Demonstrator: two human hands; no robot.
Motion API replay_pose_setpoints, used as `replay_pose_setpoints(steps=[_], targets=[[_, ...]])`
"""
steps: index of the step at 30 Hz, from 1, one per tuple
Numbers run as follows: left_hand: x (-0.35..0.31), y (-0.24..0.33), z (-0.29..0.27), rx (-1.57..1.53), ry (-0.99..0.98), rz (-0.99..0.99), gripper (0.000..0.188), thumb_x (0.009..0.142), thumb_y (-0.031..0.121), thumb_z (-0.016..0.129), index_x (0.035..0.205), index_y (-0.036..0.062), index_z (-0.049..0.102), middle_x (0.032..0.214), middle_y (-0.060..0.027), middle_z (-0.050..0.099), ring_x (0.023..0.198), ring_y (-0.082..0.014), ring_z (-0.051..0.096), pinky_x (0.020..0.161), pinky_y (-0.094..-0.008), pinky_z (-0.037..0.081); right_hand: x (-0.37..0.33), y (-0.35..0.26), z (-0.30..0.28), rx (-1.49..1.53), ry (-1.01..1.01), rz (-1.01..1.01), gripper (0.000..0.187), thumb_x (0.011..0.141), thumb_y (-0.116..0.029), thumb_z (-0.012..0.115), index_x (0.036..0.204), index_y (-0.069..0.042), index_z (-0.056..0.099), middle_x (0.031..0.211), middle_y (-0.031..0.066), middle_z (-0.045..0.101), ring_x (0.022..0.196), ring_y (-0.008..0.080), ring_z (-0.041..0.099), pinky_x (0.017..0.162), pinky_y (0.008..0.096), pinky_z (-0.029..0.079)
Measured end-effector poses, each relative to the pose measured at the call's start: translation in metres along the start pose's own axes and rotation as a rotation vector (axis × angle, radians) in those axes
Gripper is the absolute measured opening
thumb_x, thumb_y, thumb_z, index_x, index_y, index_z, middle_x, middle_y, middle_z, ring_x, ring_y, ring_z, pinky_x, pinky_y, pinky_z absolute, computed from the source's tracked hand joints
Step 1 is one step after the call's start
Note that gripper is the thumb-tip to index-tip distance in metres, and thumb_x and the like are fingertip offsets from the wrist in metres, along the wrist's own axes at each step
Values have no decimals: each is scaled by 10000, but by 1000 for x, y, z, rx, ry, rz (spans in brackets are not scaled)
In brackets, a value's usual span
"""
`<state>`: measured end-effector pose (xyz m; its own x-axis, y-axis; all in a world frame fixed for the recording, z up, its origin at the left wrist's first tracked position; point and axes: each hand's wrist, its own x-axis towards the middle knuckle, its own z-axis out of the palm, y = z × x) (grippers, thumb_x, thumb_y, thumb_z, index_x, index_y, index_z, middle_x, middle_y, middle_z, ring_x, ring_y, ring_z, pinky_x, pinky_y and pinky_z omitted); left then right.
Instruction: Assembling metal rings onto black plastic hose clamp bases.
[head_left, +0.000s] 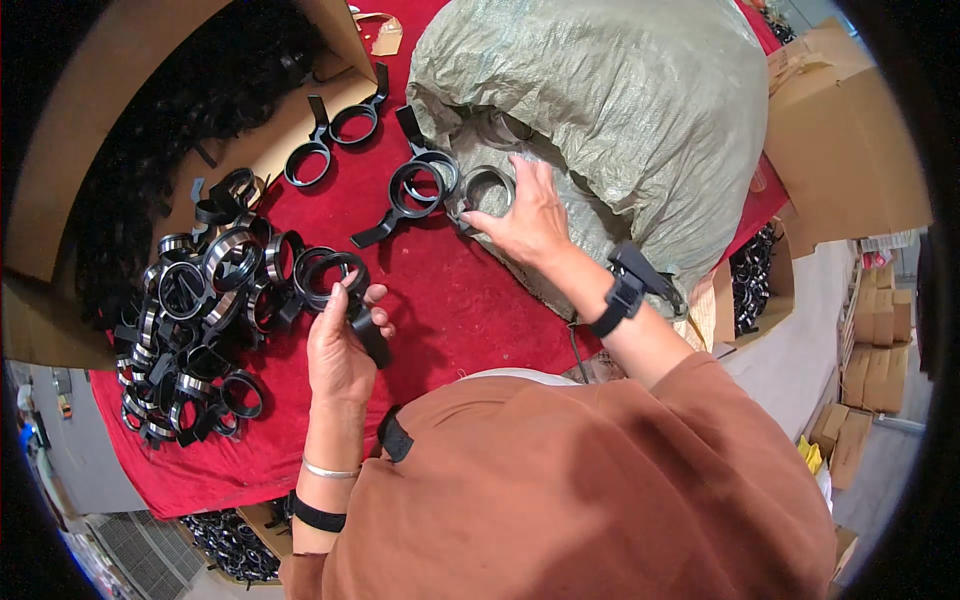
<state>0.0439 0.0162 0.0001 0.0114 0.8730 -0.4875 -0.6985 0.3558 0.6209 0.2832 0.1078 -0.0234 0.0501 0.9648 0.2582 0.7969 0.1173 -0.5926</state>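
Black ring [360, 270], glossy and flat-tabbed, pinched in the left hand [342, 345], the right hand [528, 222] spread around a grey ring [472, 188].

Red cloth [450, 320] over the surface [250, 482], with 1 torn cardboard scrap [387, 38] lying up near the far edge. Off past the right edge there's pale floor [790, 375], a bunch of stacked brown cartons [882, 330] and something yellow [810, 456], too small to tell what. Dark gridded panel [145, 550] past the near-left corner.
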Motion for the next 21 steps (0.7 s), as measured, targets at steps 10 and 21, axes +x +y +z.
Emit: replay_pose_setpoints(steps=[10, 21], targets=[[-15, -4, 6, 95, 17, -15, 264, 874, 225, 601, 1071, 54, 559, 895, -83, 638, 651, -131, 569, 574, -281, 470, 22, -6, -2, 286, -131, -187, 742, 540, -327, 839, 1121, 1, 514, 1054, 151, 498, 928, 268, 540, 799, 366, 477], [8, 0, 33, 140, -155, 13, 448, 801, 112, 671, 1174, -23, 461, 918, -132, 652, 580, -117, 563, 518, -231, 458, -31, -57, -48, 1126, -728, -190, 793, 618, -12, 805, 1311, -11, 420, 1189, 78, 546, 1088, 159, 517, 948, 325, 433]])
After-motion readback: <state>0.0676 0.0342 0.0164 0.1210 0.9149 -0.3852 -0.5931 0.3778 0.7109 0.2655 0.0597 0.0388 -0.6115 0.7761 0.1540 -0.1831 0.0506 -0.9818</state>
